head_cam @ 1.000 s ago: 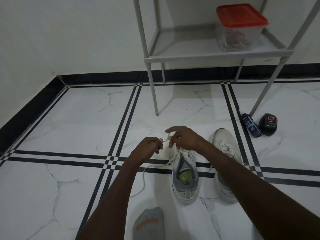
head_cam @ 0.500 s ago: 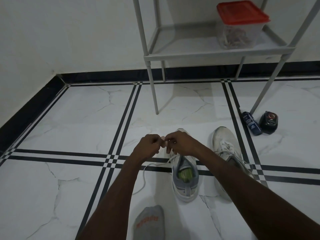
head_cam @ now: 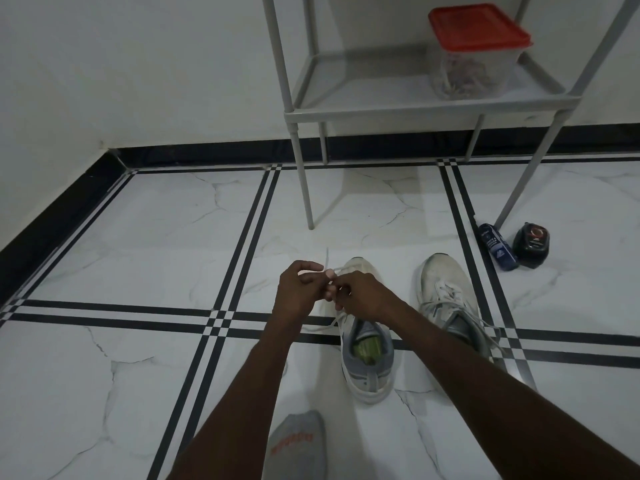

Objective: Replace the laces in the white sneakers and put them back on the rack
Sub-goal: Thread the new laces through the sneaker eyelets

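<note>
Lacing was under way: the left hand [head_cam: 298, 289] and right hand [head_cam: 363, 296] both pinched the lace [head_cam: 327, 263] above the left sneaker [head_cam: 367, 362]; the next move probably called for threading an eyelet. The rack [head_cam: 381, 110] stood at one o'clock.

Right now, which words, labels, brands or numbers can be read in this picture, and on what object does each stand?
Nothing reads clearly.
Grey sock: orange lettering, too blurred to read.
Blue bottle: white print and a small logo, too small to read.
Black round item: red and white mark, unreadable.
Container with red lid: no label visible.
</note>
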Demonstrator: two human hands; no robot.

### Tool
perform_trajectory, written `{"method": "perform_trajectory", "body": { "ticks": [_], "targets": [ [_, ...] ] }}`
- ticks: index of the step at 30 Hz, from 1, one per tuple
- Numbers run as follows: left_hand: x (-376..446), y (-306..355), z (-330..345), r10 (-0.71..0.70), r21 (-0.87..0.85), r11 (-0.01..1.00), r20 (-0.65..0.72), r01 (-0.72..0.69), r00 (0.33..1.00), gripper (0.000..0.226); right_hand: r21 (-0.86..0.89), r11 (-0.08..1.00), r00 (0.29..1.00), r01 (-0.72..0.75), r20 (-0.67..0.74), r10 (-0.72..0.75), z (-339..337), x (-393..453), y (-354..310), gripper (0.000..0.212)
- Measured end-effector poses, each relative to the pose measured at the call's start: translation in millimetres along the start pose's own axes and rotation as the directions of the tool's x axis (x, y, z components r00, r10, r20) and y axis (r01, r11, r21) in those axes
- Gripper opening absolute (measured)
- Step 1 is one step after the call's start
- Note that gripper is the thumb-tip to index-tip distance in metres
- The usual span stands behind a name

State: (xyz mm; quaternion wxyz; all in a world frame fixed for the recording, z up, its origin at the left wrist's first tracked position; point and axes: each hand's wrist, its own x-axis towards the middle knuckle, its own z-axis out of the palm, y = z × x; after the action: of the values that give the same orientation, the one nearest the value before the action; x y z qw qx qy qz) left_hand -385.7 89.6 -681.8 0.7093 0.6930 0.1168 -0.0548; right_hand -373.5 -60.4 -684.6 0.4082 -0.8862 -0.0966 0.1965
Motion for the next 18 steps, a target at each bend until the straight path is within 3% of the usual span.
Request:
{"method": "perform_trajectory", "body": {
  "ticks": [4,7,10,15,18],
  "targets": [
    [-2,0,2,-0.033,-0.108,0.994,0.004,0.034,0.999,0.028,0.001,1.0,0.999,0.021,0.027,-0.021,1,-4,3,0.023],
    [1,-3,-3,0.005,-0.103,0.995,-0.003,-0.005,1.0,0.025,-0.078,0.997,0.999,0.005,-0.044,-0.009,-4,-4,8,0.023],
    [3,-8,-3,0.047,-0.011,0.999,0.003,-0.047,0.999,0.017,-0.053,0.994,0.987,-0.093,-0.139,0.085,-25,-10,17,0.02],
    [1,-22,11,0.092,0.252,0.962,0.048,-0.101,0.995,0.014,-0.194,0.956,0.973,-0.221,0.017,0.228,-37,-22,37,0.035],
    [-5,-28,21,0.083,0.355,0.929,0.083,-0.108,0.993,0.011,-0.195,0.961,0.98,-0.195,-0.076,0.183,-16,-32,43,0.03]
  ]
}}
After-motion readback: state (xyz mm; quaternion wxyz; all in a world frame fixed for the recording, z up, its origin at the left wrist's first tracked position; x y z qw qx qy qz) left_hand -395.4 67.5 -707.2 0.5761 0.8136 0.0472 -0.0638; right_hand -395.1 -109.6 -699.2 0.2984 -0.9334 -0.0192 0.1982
